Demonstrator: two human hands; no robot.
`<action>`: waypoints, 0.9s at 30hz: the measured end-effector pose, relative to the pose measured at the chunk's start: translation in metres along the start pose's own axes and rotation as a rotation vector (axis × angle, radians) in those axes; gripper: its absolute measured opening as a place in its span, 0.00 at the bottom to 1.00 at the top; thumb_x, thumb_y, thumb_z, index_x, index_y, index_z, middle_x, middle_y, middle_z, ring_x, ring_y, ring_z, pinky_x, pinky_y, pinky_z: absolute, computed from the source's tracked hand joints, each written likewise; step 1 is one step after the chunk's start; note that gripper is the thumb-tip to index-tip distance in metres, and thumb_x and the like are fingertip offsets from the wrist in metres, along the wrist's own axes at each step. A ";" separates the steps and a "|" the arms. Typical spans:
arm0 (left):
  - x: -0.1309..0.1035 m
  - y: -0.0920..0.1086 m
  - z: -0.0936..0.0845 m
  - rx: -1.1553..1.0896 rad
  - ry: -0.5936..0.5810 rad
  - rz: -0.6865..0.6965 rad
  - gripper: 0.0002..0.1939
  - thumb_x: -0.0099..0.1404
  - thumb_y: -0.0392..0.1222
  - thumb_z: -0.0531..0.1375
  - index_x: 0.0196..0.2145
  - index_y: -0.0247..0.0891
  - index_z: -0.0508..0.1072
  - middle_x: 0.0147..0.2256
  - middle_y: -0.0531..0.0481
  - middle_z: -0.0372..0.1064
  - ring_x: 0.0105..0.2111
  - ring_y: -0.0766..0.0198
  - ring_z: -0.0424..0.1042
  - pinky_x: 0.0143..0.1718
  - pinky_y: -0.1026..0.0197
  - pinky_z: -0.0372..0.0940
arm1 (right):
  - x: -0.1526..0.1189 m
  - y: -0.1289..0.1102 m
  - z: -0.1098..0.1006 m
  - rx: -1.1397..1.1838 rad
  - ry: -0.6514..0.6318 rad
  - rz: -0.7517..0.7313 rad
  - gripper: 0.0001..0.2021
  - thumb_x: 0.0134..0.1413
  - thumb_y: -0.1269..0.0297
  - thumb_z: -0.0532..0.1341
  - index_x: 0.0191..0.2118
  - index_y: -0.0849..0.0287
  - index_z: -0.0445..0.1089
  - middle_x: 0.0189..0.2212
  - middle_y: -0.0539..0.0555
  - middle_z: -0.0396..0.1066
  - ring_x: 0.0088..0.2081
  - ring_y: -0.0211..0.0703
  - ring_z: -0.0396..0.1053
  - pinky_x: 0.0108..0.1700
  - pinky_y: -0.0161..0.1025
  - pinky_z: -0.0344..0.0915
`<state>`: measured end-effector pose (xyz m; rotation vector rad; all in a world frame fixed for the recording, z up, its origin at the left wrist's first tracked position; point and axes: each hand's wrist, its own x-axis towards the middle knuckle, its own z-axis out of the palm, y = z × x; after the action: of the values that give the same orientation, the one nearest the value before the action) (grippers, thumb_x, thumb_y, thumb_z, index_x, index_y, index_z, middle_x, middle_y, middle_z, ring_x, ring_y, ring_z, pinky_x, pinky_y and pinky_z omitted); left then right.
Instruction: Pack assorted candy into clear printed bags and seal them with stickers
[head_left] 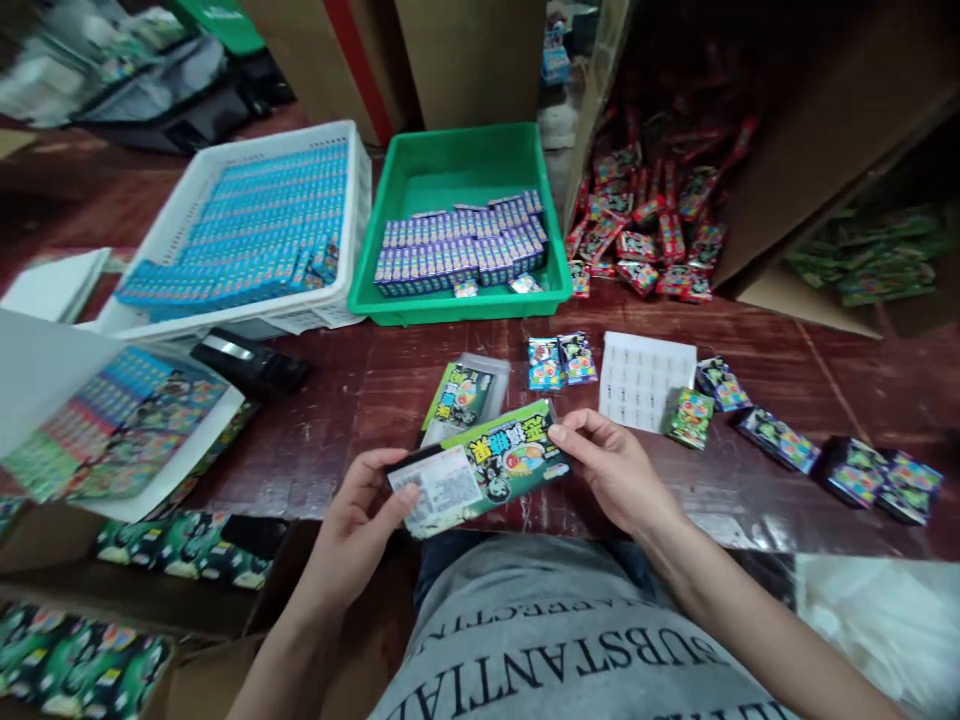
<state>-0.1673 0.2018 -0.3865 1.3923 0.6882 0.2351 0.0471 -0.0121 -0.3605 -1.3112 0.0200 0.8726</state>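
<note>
Between both hands I hold a flat green-and-black printed packet (pixel 517 462) just above the table's front edge. My left hand (pixel 371 505) pinches its left end, thumb lying over a white printed panel. My right hand (pixel 611 460) grips the upper right corner between thumb and fingers. Behind it on the table lies a similar green printed packet (pixel 465 392) with a clear plastic edge. Two small packets, a blue one (pixel 544 363) and a dark one (pixel 577 358), lie side by side farther back. A small green packet (pixel 690 417) overlaps a white label sheet (pixel 646 375).
Behind stand a white basket (pixel 360 200) of blue boxes and a green tray (pixel 457 165) of purple boxes. Red packets (pixel 660 230) spill from a carton at right. Dark packets (pixel 855 470) line the right side. A black stapler-like tool (pixel 251 360) and cartons (pixel 225 610) are left.
</note>
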 end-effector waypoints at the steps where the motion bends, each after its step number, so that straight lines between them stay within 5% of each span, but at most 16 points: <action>1: 0.000 0.002 -0.003 0.061 -0.077 0.002 0.11 0.66 0.45 0.66 0.44 0.42 0.73 0.45 0.47 0.74 0.44 0.59 0.74 0.44 0.59 0.72 | 0.000 0.000 0.003 -0.046 -0.013 -0.018 0.13 0.49 0.58 0.75 0.31 0.56 0.72 0.30 0.47 0.72 0.32 0.35 0.66 0.36 0.35 0.62; 4: 0.014 0.015 0.005 0.156 -0.260 0.082 0.10 0.62 0.43 0.70 0.37 0.40 0.74 0.52 0.44 0.72 0.51 0.56 0.74 0.50 0.56 0.71 | 0.002 -0.005 0.015 -0.239 -0.161 -0.053 0.11 0.51 0.58 0.74 0.33 0.55 0.73 0.32 0.48 0.73 0.33 0.36 0.68 0.37 0.37 0.64; 8: 0.052 0.035 0.041 0.085 -0.380 0.270 0.32 0.58 0.42 0.73 0.58 0.47 0.69 0.56 0.45 0.71 0.46 0.59 0.76 0.45 0.57 0.73 | 0.012 -0.022 0.029 -0.462 -0.395 -0.128 0.11 0.53 0.57 0.73 0.34 0.56 0.73 0.32 0.49 0.74 0.34 0.37 0.69 0.38 0.38 0.65; 11: 0.071 0.037 0.056 0.176 -0.457 0.379 0.17 0.63 0.43 0.69 0.50 0.42 0.76 0.42 0.48 0.77 0.41 0.61 0.76 0.43 0.58 0.71 | 0.022 -0.041 0.029 -0.590 -0.484 -0.187 0.10 0.57 0.56 0.69 0.36 0.57 0.74 0.34 0.50 0.75 0.35 0.38 0.69 0.40 0.39 0.65; 16: 0.072 0.022 0.057 0.242 -0.387 0.487 0.09 0.66 0.40 0.67 0.45 0.43 0.78 0.43 0.49 0.78 0.43 0.62 0.77 0.46 0.58 0.70 | 0.028 -0.064 0.020 -0.731 -0.487 -0.274 0.11 0.64 0.56 0.63 0.37 0.58 0.74 0.34 0.52 0.74 0.37 0.40 0.70 0.44 0.41 0.66; 21: 0.065 0.012 0.059 0.290 -0.310 0.558 0.09 0.66 0.40 0.68 0.44 0.43 0.79 0.44 0.48 0.77 0.46 0.60 0.76 0.51 0.54 0.68 | 0.027 -0.054 0.023 -0.941 -0.459 -0.401 0.10 0.61 0.55 0.66 0.42 0.56 0.74 0.39 0.52 0.74 0.40 0.42 0.71 0.45 0.43 0.67; 27: 0.059 0.005 0.061 0.193 -0.249 0.353 0.15 0.65 0.45 0.68 0.47 0.40 0.73 0.41 0.48 0.75 0.39 0.61 0.75 0.40 0.59 0.70 | 0.035 -0.035 0.029 -0.914 -0.538 -0.289 0.10 0.62 0.54 0.65 0.38 0.55 0.75 0.37 0.52 0.75 0.40 0.43 0.71 0.44 0.42 0.67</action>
<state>-0.0850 0.1849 -0.3982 1.6930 0.2602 0.2724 0.0783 0.0315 -0.3393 -1.7958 -1.0721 0.9922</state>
